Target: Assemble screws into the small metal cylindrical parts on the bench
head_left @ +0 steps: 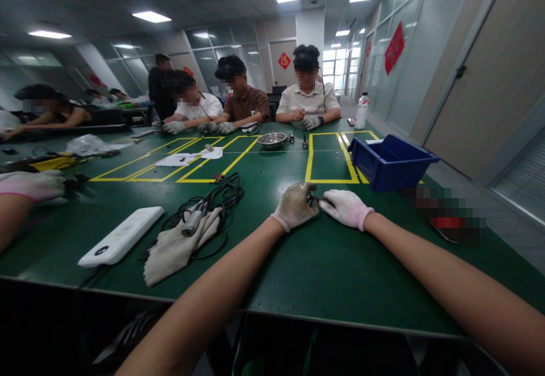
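Note:
Both hands wear gloves and meet above the green table (pixel 272 274), near its middle. My left hand (pixel 297 205), in a dirty grey-brown glove, has its fingers closed round a small dark metallic part (pixel 313 199). From the right, my right hand (pixel 346 208), in a whiter glove with a pink cuff, reaches the same part with its fingertips pressed together. The part is mostly hidden by the fingers, so its shape cannot be made out. Yellow tape rectangles lie on the table just beyond the hands.
A blue bin (pixel 394 163) stands right of my hands. To the left lie a metal cylindrical tool (pixel 195 221) with black cables, spare gloves (pixel 170 251) and a white power bank (pixel 121 237). A steel bowl (pixel 272 140) sits farther back; several people sit around the table.

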{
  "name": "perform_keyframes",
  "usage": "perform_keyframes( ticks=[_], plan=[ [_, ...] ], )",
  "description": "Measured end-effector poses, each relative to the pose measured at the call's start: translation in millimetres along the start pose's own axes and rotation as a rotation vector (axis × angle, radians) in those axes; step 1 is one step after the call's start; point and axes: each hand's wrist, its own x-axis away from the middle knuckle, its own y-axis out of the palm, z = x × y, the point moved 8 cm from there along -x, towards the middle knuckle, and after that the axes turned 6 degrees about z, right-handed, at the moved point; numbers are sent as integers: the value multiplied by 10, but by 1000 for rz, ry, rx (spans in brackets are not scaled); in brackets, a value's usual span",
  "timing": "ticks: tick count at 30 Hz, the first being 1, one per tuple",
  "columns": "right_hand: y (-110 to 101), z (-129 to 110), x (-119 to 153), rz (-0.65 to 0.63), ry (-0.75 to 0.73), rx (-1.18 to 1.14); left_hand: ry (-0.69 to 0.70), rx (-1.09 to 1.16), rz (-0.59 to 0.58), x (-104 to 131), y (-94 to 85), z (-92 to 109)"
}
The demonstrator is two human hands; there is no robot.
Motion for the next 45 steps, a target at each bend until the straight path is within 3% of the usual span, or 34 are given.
perform_keyframes(
  ticks=[45],
  plan=[
    [-16, -14, 1, -4, -14, 38, 30, 60, -55, 8, 25, -16]
  ],
)
